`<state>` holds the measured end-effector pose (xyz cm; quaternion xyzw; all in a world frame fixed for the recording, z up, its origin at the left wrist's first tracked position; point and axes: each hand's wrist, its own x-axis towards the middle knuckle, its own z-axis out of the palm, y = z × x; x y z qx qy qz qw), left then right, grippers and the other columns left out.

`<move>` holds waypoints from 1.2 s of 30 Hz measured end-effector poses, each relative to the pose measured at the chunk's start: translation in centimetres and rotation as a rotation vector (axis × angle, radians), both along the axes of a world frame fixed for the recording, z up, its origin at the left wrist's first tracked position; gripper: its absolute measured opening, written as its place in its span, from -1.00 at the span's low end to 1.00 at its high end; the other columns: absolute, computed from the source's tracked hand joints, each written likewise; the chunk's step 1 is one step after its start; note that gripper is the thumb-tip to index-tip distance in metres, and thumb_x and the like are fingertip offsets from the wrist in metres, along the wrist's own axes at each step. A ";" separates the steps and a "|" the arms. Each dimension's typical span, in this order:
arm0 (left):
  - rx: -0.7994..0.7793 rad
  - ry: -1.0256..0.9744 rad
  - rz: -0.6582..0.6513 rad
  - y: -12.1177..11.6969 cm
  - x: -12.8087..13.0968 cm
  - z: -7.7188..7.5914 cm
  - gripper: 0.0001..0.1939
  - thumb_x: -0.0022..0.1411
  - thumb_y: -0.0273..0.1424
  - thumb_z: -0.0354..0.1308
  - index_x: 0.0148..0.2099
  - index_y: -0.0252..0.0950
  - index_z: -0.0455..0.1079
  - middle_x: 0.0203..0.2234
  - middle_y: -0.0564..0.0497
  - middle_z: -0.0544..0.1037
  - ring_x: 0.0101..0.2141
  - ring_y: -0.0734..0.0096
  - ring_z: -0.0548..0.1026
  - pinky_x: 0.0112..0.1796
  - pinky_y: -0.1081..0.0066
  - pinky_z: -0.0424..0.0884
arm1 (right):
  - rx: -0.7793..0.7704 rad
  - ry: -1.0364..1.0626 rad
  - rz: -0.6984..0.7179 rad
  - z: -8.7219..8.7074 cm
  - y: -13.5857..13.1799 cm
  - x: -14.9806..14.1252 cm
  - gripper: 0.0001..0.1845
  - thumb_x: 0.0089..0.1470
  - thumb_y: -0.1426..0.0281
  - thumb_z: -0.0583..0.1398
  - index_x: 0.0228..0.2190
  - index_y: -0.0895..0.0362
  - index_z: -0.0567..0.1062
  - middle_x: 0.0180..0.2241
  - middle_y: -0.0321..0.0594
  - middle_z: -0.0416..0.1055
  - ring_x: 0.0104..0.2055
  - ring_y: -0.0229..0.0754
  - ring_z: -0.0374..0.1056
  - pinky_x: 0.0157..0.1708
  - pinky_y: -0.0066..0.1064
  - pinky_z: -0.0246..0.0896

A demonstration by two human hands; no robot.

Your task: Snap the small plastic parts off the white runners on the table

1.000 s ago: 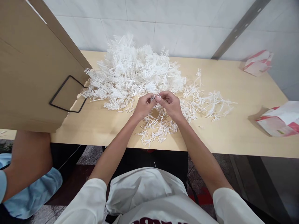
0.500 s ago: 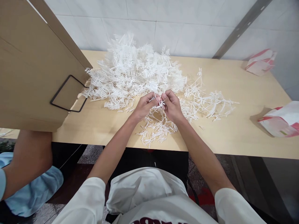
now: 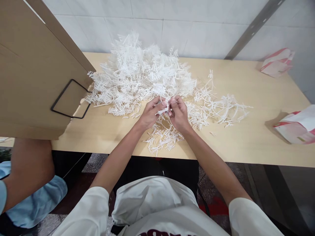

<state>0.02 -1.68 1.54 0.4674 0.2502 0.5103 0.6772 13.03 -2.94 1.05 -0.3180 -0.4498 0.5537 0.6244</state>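
the left hand [image 3: 149,114] pinches a small white piece [image 3: 162,111] between thumb and fingers, above the table near its front edge. the right hand [image 3: 180,114] has its fingers curled in beside the same piece; whether they grip it i cannot tell, since the tips are blurred. the piece looks thin and branchy, so a hard pull could snap it in the wrong spot, or a loose pinch could let it drop among the loose bits [image 3: 167,139] below and be lost, all being white. those bits lie close to the edge of the table [image 3: 246,141], where a dragging wrist could sweep some off. behind the hands, the big pile [image 3: 147,72] is heaped loosely and looks tangled; catching a strand could pull down more. it reaches the cardboard [image 3: 31,65], and a bump there could shift it.
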 end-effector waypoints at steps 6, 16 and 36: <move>0.158 0.180 0.274 0.8 -0.3 -0.2 -0.77 0.20 -0.18 0.23 -0.30 -0.23 0.35 -0.48 0.12 0.36 -0.46 0.59 0.33 -0.37 0.48 0.30 | -0.020 -0.169 -0.070 0.9 0.5 1.1 -0.64 0.13 -0.03 0.14 -0.31 -0.01 0.30 -0.39 -0.36 0.40 -0.48 -0.37 0.28 -0.47 -0.46 0.24; 0.432 0.586 0.393 1.0 -0.3 -1.2 -0.65 0.30 -0.02 0.01 -0.27 -0.21 0.27 -0.37 0.03 0.45 -0.35 0.43 0.37 -0.30 0.38 0.27 | 0.182 -0.720 -0.154 0.4 0.3 1.2 -0.71 0.10 0.09 0.22 -0.28 0.04 0.42 -0.32 -0.31 0.44 -0.31 -0.29 0.35 -0.24 -0.36 0.25; 0.598 0.723 0.340 1.3 -0.2 -3.0 -0.83 0.32 -0.27 -0.01 -0.31 -0.21 0.19 -0.39 -0.01 0.40 -0.36 0.36 0.37 -0.29 0.33 0.28 | 0.298 -1.195 -0.132 -0.1 0.9 1.7 -0.84 0.05 0.40 0.04 -0.55 0.06 0.18 -0.61 -0.37 0.15 -0.56 -0.31 0.00 -0.48 -0.38 -0.12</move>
